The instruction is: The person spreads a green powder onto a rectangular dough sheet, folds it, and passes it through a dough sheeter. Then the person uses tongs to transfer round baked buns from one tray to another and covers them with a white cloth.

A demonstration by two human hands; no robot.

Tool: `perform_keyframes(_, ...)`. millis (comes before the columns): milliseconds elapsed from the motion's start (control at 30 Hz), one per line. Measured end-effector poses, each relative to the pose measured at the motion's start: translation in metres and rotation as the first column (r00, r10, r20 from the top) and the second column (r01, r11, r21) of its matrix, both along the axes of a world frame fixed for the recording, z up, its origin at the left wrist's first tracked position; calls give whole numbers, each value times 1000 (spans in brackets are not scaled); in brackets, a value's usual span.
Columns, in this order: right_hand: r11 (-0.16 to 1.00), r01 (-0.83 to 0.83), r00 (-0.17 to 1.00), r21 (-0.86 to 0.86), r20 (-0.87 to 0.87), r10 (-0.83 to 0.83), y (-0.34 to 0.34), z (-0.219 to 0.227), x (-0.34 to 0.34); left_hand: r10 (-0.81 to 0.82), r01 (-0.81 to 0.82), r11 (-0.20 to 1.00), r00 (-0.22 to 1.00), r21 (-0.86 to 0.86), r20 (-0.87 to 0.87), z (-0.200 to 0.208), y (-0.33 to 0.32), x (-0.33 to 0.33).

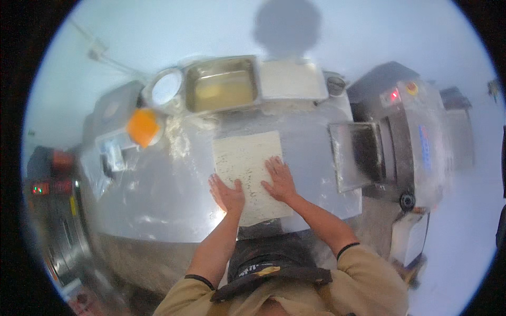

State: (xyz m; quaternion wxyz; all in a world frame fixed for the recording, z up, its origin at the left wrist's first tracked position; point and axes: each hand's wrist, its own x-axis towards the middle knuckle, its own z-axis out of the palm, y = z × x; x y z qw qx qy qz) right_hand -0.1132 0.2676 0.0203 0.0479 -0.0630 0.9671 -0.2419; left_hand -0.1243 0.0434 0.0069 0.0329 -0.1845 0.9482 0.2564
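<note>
A flat, pale rectangular sheet, perhaps dough, lies on the metal table with dark specks across its surface. Its near end reaches the table's front edge. My left hand rests at the sheet's left edge, fingers outstretched and thumb apart. Flat on the right side of the sheet, my right hand has its fingers spread and points away from me. Neither hand holds anything.
Along the back stand a round white-filled container, a metal pan with yellowish contents, a white-filled tray and a small dark cup. An orange square is at left. A machine with a tray-like platform borders the right.
</note>
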Motion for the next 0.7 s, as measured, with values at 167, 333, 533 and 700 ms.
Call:
perform_keyframes(167, 969, -243, 970, -32, -4, 243, 48, 0, -3, 3, -4, 1000, 998, 16, 58, 3, 8, -4)
perform_keyframes(333, 917, 225, 974, 329, -56, -219, 246, 45, -71, 10, -11, 1000, 997, 7, 75, -5, 8, -1)
perform_keyframes(533, 406, 468, 813, 785, -562, 149, 499, 148, -136, 24, -20, 998, 997, -63, 69, -20, 7, 0)
perform_keyframes(700, 318, 365, 858, 875, -449, 250, 536, 151, -140, 23, -16, 998, 994, -67, 108, -10, 14, 0)
